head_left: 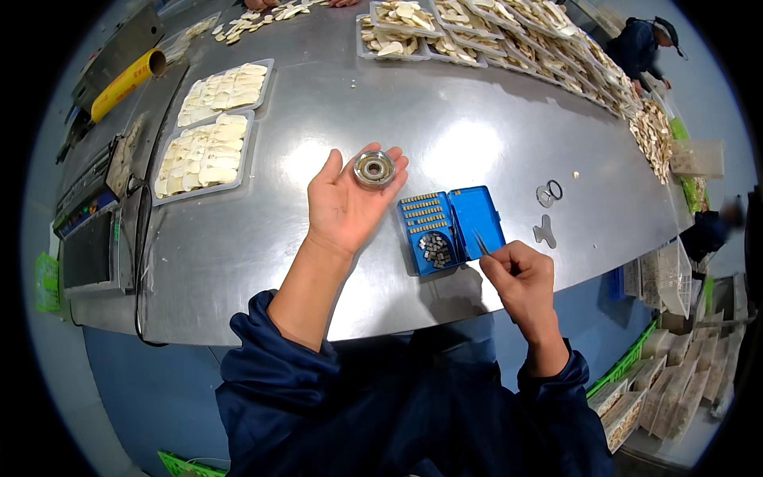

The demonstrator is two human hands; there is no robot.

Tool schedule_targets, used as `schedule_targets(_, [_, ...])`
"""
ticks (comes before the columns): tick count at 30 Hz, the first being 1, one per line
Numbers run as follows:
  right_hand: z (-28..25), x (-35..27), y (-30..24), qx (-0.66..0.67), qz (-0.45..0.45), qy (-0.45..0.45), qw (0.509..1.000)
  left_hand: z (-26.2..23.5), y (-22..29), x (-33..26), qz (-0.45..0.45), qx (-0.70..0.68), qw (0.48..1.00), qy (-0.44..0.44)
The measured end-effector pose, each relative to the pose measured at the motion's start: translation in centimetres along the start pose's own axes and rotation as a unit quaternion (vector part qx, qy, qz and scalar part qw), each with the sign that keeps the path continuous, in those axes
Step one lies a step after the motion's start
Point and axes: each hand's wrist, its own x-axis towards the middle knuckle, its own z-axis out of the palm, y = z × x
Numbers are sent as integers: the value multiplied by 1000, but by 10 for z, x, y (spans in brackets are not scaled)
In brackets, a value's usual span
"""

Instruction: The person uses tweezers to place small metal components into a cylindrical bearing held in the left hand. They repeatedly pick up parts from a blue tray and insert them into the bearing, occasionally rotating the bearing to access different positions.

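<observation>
Pinched between thumb and fingertips of the right hand (520,278) is a thin metal tool, likely tweezers (482,242), its tip pointing up toward the open blue case (451,228); the grip is narrow and closed on the tool. That hand hovers at the near edge of the steel desk (445,135), just beside the case's lower right corner.

Left hand (347,203) lies palm up with fingers spread; its grip is wide, and a round metal ring part (374,169), resembling a bearing or cutter wheel, rests on the fingertips, held above the desk just left of the case.

Blue case sits open between the two hands. Its left half holds rows of small brass-coloured pieces at the top and a heap of small grey metal pieces (434,248) below; its lid (475,219) lies flat to the right.

Right of the case, apart from it, lie two small rings (549,191) and a flat grey metal piece (545,233).

Further left on the desk stand two trays of pale sliced food (208,151), with a yellow roll (127,82) beyond them. Along the far edge more filled trays (413,28) are ranged. At far right another person (644,44) in dark blue works.
</observation>
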Motion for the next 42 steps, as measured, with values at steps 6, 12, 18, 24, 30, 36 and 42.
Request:
schedule_targets(6, [-1,12,-7,-37,-17,-98,994,-4,-1,7,-7,19,1000,15])
schedule_targets(12, [1,24,-5,-42,-48,-118,991,-6,-2,12,-15,8,999,31])
schedule_targets(18, [1,34,5,-64,-86,-88,990,-7,-1,13,-16,9,999,34])
schedule_targets(24, [-1,55,16,-145,-87,-54,984,-7,0,14,-14,6,999,40])
schedule_targets(30, [-15,68,23,-279,-120,54,951,-6,2,12,-5,5,999,36])
schedule_targets(36, [-42,104,74,-434,-92,83,892,-1,-1,13,-7,4,999,46])
schedule_targets(42, [-25,105,48,-271,-172,43,946,-4,1,14,-7,9,1000,29])
